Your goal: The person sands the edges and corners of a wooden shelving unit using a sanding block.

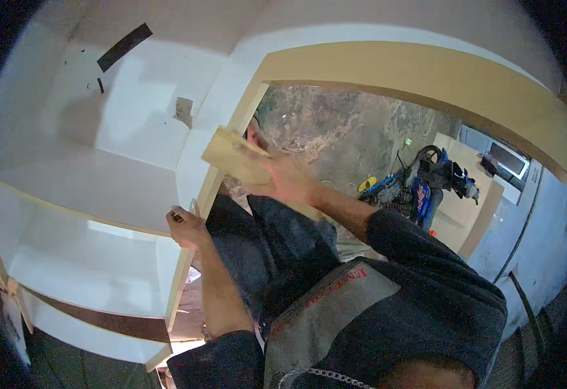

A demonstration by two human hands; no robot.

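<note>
A flat, pale yellow wooden board (222,150) is in my right hand (287,176), the fingers wrapped over its top. The board slants across the upright edge of a white cabinet frame (247,104); I cannot tell whether it touches that edge. Lower down, my left hand (189,228) is closed at the front edge of the cabinet's shelf (102,217), beside the same upright. A small dark spot shows at its fingertips, too small to name. The board's far end passes behind my right hand and forearm.
A wide tan panel (413,61) spans the top of the opening. Beyond it, a blue and black motorbike (419,185) stands on a stained floor (348,117) beside a cream cabinet (452,227). A dark tape strip (125,47) sticks to the white inner wall.
</note>
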